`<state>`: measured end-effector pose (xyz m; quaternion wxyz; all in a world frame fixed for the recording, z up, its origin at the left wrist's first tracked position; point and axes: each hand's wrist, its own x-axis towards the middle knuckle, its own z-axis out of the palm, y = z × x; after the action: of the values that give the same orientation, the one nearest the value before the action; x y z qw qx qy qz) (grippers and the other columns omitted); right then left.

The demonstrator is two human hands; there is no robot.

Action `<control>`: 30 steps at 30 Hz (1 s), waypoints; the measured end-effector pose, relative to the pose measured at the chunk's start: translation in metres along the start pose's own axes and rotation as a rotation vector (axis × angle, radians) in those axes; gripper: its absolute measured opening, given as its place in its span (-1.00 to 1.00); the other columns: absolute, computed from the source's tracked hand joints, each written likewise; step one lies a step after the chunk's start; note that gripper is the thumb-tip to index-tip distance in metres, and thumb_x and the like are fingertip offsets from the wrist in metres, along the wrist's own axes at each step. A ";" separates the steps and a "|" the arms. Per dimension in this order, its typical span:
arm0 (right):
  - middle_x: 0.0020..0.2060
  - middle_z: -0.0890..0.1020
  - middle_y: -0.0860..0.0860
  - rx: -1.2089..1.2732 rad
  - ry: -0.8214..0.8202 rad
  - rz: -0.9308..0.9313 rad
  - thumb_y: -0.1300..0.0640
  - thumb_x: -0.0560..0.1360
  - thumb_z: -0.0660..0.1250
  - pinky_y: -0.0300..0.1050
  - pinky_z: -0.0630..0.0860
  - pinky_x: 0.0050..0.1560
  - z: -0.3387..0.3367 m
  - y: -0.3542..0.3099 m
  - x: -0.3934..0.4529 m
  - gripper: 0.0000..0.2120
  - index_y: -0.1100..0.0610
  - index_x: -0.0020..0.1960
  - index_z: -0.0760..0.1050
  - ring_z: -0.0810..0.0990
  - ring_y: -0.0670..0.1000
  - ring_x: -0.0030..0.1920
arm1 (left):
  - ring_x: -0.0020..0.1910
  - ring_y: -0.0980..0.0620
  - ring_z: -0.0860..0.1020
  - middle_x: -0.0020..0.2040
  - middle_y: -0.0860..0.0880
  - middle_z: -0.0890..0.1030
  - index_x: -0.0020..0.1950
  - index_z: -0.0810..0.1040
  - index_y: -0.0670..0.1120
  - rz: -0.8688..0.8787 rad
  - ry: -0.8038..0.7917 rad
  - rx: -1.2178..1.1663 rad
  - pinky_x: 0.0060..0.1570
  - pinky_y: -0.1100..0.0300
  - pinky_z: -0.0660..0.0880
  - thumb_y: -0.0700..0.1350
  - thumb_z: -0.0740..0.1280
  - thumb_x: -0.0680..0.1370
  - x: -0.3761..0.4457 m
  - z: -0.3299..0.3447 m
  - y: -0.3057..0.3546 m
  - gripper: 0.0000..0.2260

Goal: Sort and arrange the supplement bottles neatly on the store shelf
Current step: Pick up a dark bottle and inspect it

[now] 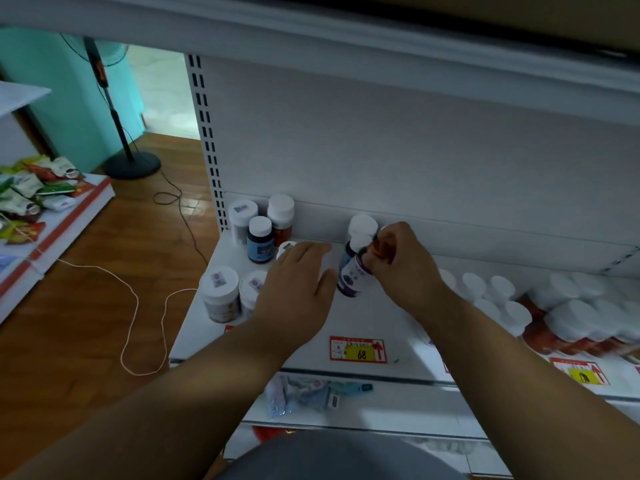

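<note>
Gripping purple bottle (354, 273), maybe orange one too: right hand (403, 261); left hand (298, 289) flat, empty.

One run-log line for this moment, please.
right hand: grips purple-label bottle, tilted | left hand: open, flat over shelf | sorting unfinished

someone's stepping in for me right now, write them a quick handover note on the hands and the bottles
Left hand: open, flat over the shelf, holding nothing.
Right hand: fingers curled round a purple-label bottle, tilted, near the back panel; something orange also shows in that grip.
Placed: a blue-label bottle and two others stand at the back left; two white-lidded jars stand at the front left; red bottles are packed on the right.
Left: set the purple-label bottle down upright, then line up the loose ones in the middle.
</note>
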<state>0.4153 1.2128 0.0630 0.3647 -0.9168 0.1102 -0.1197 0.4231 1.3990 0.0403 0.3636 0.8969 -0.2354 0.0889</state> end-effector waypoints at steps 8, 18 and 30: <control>-0.07 0.64 0.12 0.940 -0.053 0.191 0.26 0.55 0.27 -0.09 0.57 -0.11 -0.015 -0.050 -0.026 -0.88 0.16 -0.05 0.58 0.60 0.07 -0.07 | 0.34 0.17 0.34 0.36 0.06 0.45 0.42 0.40 0.00 -0.090 0.013 -0.373 0.36 0.21 0.26 0.27 -0.04 0.53 -0.021 -0.017 0.010 -0.41; -0.11 0.65 0.03 0.771 0.112 0.119 0.27 0.59 0.21 -0.10 0.58 -0.06 -0.034 -0.044 -0.081 -0.85 0.17 0.01 0.55 0.61 -0.04 -0.10 | 0.15 0.42 0.36 0.09 0.34 0.43 0.19 0.33 0.39 0.017 -0.211 -0.479 0.12 0.53 0.23 0.26 -0.05 0.55 -0.042 -0.004 0.046 -0.73; -0.01 0.63 0.20 0.690 0.411 0.183 0.28 0.59 0.22 -0.01 0.58 0.03 -0.181 0.071 -0.190 -0.85 0.16 0.09 0.54 0.60 0.01 -0.07 | 0.15 0.14 0.47 0.20 0.06 0.52 0.36 0.44 0.01 0.268 -0.375 -0.463 0.19 0.09 0.43 0.29 -0.03 0.52 -0.078 0.105 0.209 -0.42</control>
<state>0.1734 1.1012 0.1149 0.6305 -0.6840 0.2153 -0.2971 0.2519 1.2236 0.0660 0.4934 0.7522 -0.4281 -0.0870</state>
